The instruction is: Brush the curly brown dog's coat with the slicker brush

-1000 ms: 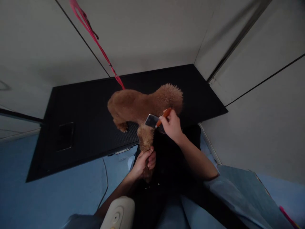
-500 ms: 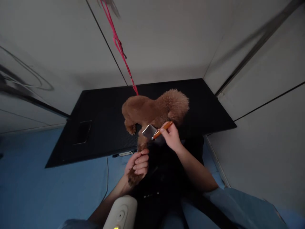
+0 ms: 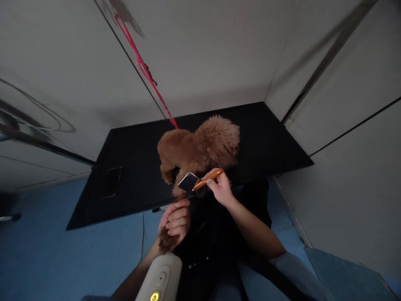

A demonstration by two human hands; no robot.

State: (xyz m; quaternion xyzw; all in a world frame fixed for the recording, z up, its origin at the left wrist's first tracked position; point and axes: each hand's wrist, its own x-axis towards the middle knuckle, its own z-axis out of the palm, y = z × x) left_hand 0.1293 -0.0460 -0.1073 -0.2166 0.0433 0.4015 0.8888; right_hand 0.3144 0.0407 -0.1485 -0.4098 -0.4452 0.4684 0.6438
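Note:
A brown curly-coated dog (image 3: 180,148) stands on a black grooming table (image 3: 134,146), its fluffy head toward the right. My left hand (image 3: 175,219) is wrapped round one of its legs, held out past the table's near edge; the furry paw hangs out below my fingers. In my right hand (image 3: 221,190) is a slicker brush (image 3: 206,180) with an orange-brown handle. Its square metal head lies over the upper part of the held leg. The bristles face away from me, so I cannot tell whether they touch the fur.
A pink leash (image 3: 142,65) runs from the wall down to the dog's back. A white device (image 3: 161,276) with a yellow light juts up at the bottom. A dark flat rectangular object (image 3: 112,182) lies on the table's left part. Blue floor (image 3: 112,242) shows below.
The view has shifted a little. The dog's head has turned more toward me. My right hand and the brush have moved slightly down and left along the leg, which my left hand still holds.

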